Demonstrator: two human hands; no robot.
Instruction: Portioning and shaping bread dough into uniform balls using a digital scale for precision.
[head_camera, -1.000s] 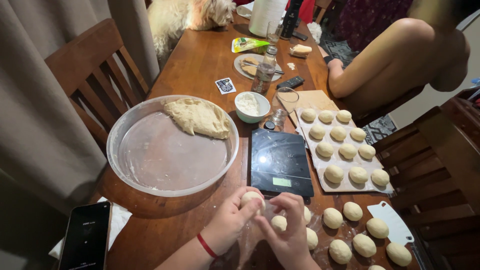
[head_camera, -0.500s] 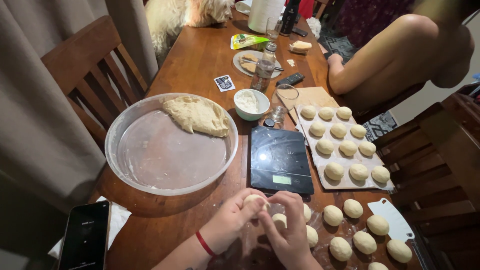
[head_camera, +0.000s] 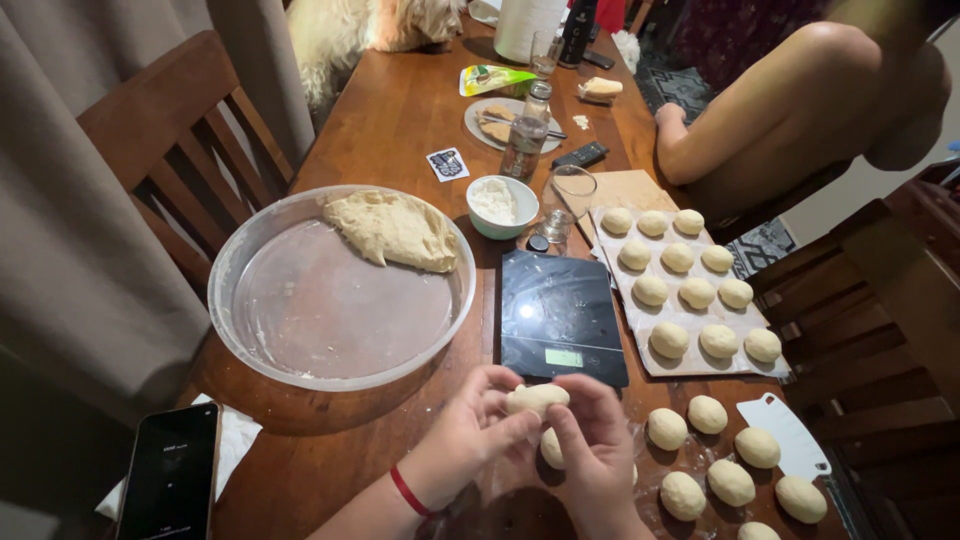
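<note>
Left hand: your left hand (head_camera: 470, 435), with a red band (head_camera: 411, 491) at the wrist, grasps the piece of dough (head_camera: 537, 398) from the left side; the thumb lies on it.
Right hand: your right hand (head_camera: 597, 450) grasps the same piece from the right, with the fingers curled under and around it.
Piece of dough: it is a small pale lump, longer than it is high, held between both hands above the table edge, just in front of the kitchen scale (head_camera: 560, 315).
Kitchen scale: black and flat, with a lit green display near your hands; nothing lies on it.
Big bowl: the clear bowl (head_camera: 300, 340) stands to the left of the scale, and a large mass of dough (head_camera: 393, 230) rests against its far wall.
Finished balls: one group of dough balls (head_camera: 730, 470) lies on the wooden table (head_camera: 400, 110) to the right of your hands; another group sits in rows on a sheet (head_camera: 690, 340) behind them.
White scraper: the scraper (head_camera: 790, 430) lies at the right edge of the near balls.
Small bowl: a small bowl (head_camera: 502, 205) with white content stands behind the scale.
Phone: a dark phone (head_camera: 172, 480) lies at the near left corner, on a white paper.
Other person: an arm (head_camera: 790, 110) of another person rests at the far right side of the table.
</note>
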